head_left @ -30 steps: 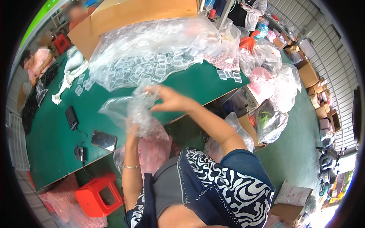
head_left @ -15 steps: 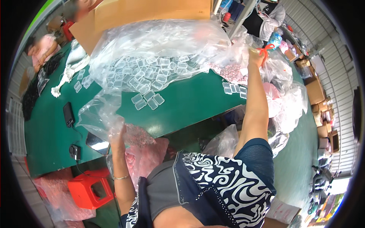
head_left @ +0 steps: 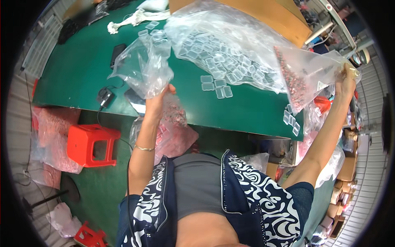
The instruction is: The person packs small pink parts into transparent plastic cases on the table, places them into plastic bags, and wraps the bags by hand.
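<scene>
My left hand (head_left: 159, 99) is closed round the gathered neck of a clear plastic bag (head_left: 145, 68). Its loose top billows over the table, while a lower part with small reddish pieces (head_left: 174, 113) hangs by the table's front edge. On the far right, my right hand (head_left: 346, 82) grips the top of another clear bag (head_left: 314, 68) and holds it up, tilted. Small red and dark pieces (head_left: 291, 79) have gathered at that bag's other end. Between the hands, clear plastic boxes (head_left: 220, 53) lie in and around a large clear sheet or bag (head_left: 242, 26).
On the green table (head_left: 82, 78) are a black phone-like device (head_left: 118, 55), a small black cabled device (head_left: 105, 97) and a white bundle (head_left: 138, 17). A large cardboard box (head_left: 284, 18) stands behind. A red stool (head_left: 92, 144) and filled pink bags (head_left: 57, 136) stand at the left.
The view has swung right. My right hand has moved from beside a red tie and now holds up a bag of red and dark pieces. My left hand still grips its bag.
</scene>
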`<state>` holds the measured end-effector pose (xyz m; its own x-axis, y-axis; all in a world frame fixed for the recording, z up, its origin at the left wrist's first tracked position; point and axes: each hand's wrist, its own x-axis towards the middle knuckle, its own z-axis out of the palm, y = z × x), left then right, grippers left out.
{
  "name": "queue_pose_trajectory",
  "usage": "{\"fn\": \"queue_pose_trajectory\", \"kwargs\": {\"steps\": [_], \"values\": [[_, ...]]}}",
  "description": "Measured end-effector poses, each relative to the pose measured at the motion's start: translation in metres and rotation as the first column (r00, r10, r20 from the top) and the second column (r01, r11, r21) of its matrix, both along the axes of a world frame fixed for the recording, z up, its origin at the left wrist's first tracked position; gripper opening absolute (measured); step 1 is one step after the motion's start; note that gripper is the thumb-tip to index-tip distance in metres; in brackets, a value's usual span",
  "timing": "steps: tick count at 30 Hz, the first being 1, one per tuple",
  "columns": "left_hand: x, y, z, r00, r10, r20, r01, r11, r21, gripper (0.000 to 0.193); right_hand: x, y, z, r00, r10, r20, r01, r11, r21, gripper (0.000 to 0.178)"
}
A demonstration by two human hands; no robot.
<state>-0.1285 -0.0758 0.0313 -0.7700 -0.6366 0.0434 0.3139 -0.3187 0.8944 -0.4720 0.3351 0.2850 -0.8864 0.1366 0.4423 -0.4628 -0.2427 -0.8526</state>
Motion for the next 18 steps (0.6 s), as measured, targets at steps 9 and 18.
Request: {"fn": "queue_pose_trajectory", "kwargs": {"steps": [9,18], "values": [[0.017,-0.037,0.031,0.999,0.017,-0.032,-0.014,0.997,0.074,0.017,0.100,-0.176,-0.037,0.930,0.340,0.138,-0.345,0.939,0.008,0.024],[0.031,-0.052,0.006,0.939,-0.274,0.209,0.303,0.945,-0.126,0.023,0.192,-0.297,-0.121,0.649,0.718,0.253,-0.753,0.654,0.076,0.012]]}}
